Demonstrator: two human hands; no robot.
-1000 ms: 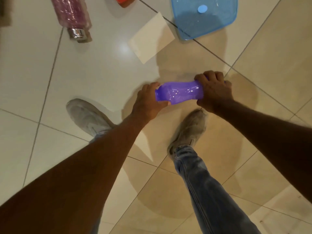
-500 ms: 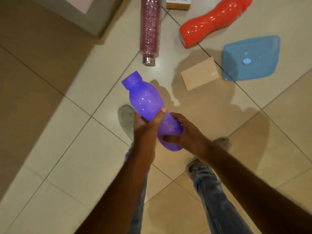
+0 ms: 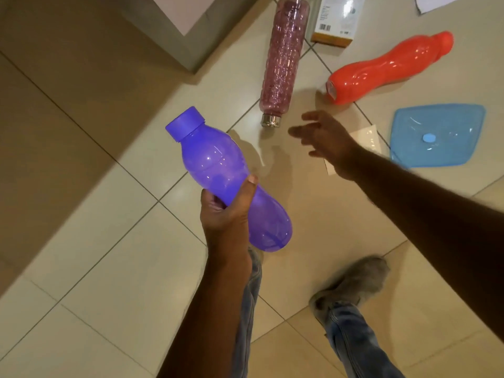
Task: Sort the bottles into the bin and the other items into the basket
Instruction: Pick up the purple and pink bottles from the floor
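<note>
My left hand (image 3: pixel 227 211) grips a purple plastic bottle (image 3: pixel 215 165) around its waist, cap pointing up and to the left, held above the tiled floor. My right hand (image 3: pixel 324 141) is off the bottle, fingers spread, stretched out over the floor toward a pink clear bottle (image 3: pixel 282 61) with a steel cap that lies there. A red-orange bottle (image 3: pixel 390 68) lies on its side further right. A blue lid (image 3: pixel 436 135) lies flat at the right. A beige card (image 3: pixel 366 136) is partly hidden under my right hand.
A white and orange carton (image 3: pixel 336 20) lies at the top, with a paper sheet (image 3: pixel 433 2) in the top right corner. A grey box-like wall (image 3: pixel 174 42) stands at the upper left. My shoes and jeans (image 3: pixel 351 285) are below on the floor tiles.
My right hand has let go of the purple bottle and reached out toward the pink bottle. The left hand alone now holds the purple bottle, raised higher. The view has shifted.
</note>
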